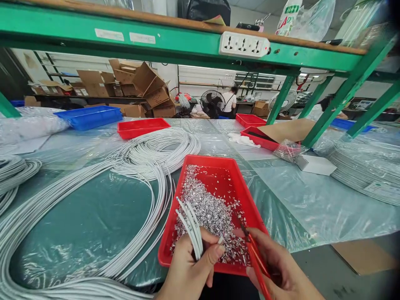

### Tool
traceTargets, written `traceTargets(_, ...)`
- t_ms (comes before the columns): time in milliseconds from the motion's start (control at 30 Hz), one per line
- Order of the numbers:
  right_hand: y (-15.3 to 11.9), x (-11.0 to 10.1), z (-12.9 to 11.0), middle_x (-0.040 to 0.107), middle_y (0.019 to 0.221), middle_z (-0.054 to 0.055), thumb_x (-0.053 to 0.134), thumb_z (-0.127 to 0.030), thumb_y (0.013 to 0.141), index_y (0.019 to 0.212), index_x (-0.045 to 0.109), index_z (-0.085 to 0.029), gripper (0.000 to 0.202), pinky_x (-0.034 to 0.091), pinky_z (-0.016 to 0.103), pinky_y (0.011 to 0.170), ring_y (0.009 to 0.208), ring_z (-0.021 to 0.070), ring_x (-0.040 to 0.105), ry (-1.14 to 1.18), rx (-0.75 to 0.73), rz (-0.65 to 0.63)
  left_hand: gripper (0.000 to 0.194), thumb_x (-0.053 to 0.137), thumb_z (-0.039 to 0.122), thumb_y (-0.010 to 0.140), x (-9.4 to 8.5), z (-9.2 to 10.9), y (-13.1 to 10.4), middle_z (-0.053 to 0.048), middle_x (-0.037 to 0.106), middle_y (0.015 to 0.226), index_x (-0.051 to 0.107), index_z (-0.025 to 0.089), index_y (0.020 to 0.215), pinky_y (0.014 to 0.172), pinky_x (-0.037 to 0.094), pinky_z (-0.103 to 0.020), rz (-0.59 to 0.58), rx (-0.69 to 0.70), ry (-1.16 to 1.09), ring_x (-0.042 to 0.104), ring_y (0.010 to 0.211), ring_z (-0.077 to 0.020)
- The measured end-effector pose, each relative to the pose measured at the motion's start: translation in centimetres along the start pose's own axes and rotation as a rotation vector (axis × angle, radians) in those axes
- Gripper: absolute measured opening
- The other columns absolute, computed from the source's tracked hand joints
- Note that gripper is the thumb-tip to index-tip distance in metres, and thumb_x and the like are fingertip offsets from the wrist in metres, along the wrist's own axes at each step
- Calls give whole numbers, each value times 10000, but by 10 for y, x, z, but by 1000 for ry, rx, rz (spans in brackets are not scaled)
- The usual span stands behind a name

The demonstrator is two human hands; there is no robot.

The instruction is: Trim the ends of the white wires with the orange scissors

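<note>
Over the front of a red tray (pixel 226 168), my left hand (pixel 195 264) is closed round several white cables (pixel 193 227). One cable end pokes out between its thumb and forefinger; the other ends fan upward. In my right hand (pixel 279 258) are red-handled pliers (pixel 258 264), their dark narrow jaws pointing up and left, a short gap from the pinched cable end. Small silvery scraps (pixel 208 206) lie heaped in the tray, thickest along its left and middle.
Large coils of white cable (pixel 156 152) spread over the plastic-covered table on the left. Another coil (pixel 359 166) lies at right near a white box (pixel 315 164). Red trays (pixel 143 129) and a blue tray (pixel 90 118) stand behind. A green shelf frame (pixel 175 43) crosses overhead.
</note>
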State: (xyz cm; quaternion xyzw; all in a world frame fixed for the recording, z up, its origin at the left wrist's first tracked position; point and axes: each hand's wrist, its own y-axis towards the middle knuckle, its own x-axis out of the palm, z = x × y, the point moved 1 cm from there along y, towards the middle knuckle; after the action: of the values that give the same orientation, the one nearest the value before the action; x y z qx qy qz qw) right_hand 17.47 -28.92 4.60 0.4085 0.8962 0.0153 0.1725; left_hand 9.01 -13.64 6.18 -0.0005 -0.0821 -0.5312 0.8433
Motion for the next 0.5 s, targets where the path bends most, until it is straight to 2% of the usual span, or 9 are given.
traceTargets(133,-6,-7,3,501,1182,211,566,-346,775,1328,390,-113,625,465,361,865,1042,263,547,-316,-126,-176,394,603,479,724,-1,6,1,84,321,393,471,108,734,386,203,-130,7,2,19,300,348,-11)
traceTargets(233,-6,-13,-2,525,1176,182,618,-336,720,1361,372,-185,702,506,343,783,1009,292,563,-408,-161,-272,329,605,407,729,0,10,2,73,343,434,468,109,696,378,219,-125,38,31,34,308,351,-7)
traceTargets(367,-5,-17,-6,603,1055,154,673,-316,656,1339,419,-212,736,532,279,680,898,281,611,-477,-171,-226,267,600,344,722,1,9,2,61,365,440,494,102,689,370,246,-122,47,54,59,339,344,-15)
traceTargets(500,-9,-16,-3,605,1039,162,641,-343,686,1356,394,-194,730,528,299,710,910,285,608,-546,-169,-201,238,612,318,707,2,7,1,53,395,481,524,97,703,361,253,-116,61,86,51,362,341,-11)
